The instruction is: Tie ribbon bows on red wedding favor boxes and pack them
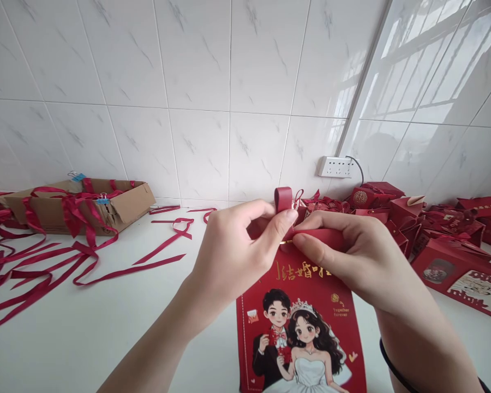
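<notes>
A red gift bag (pixel 249 327) with a cartoon bride and groom and gold lettering stands upright in front of me. Above its top edge, my left hand (pixel 245 234) is closed, pinching a looped red strap (pixel 284 199) between thumb and fingers. My right hand (pixel 343 245) pinches the bag's top just beside it, thumb and index finger together. A thin gold-coloured piece (pixel 286 242) shows by the right thumb tip; its exact kind is unclear. The fingers partly cover the bag's upper edge.
A cardboard box (pixel 126 210) draped with red ribbons and binder clips stands at the left. Loose ribbons (pixel 135 272) lie across the white table (pixel 147 338). Several red gift boxes (pixel 442 262) crowd the right side. A power strip (pixel 339 167) is on the tiled wall.
</notes>
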Action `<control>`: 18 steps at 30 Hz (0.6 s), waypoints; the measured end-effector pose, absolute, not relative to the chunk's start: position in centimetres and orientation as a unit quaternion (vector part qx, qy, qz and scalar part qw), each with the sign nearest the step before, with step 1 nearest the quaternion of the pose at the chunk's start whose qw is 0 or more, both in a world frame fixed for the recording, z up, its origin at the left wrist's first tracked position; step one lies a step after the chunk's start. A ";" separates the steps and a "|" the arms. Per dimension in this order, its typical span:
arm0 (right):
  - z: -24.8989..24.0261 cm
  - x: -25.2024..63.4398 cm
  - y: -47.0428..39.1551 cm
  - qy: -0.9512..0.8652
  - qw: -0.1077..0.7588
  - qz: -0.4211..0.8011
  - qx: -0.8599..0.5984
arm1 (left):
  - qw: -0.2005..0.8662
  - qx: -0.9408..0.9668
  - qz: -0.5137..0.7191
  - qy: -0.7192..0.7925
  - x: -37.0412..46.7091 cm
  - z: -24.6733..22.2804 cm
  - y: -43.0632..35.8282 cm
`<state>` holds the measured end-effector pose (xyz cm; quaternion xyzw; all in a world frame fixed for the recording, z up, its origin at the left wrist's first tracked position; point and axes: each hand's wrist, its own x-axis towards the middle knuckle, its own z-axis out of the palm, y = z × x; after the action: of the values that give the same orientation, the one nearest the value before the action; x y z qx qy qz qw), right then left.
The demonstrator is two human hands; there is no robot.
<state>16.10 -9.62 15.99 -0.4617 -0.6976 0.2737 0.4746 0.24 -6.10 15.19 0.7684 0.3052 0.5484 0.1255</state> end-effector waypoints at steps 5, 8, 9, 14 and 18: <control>15.8 15.7 -9.9 -0.666 0.497 0.322 -0.454 | 0.226 0.766 0.511 0.319 -0.3 15.8 -6.1; 15.9 15.4 -10.4 -0.633 0.514 0.355 -0.457 | 0.332 0.768 0.461 0.297 -0.9 16.2 -6.2; 16.0 15.4 -10.5 -0.622 0.518 0.367 -0.458 | 0.358 0.769 0.444 0.289 -1.1 16.3 -6.3; 16.6 15.4 -11.1 -0.575 0.516 0.414 -0.482 | 0.404 0.770 0.372 0.323 -1.6 17.4 -7.2; 16.8 15.6 -11.3 -0.567 0.508 0.442 -0.474 | 0.430 0.755 0.367 0.331 -1.5 17.8 -7.6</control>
<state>15.64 -11.31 16.76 -0.4741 -0.5669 0.4420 0.5084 -1.53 -7.63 17.75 0.7554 0.3313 0.3668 0.4302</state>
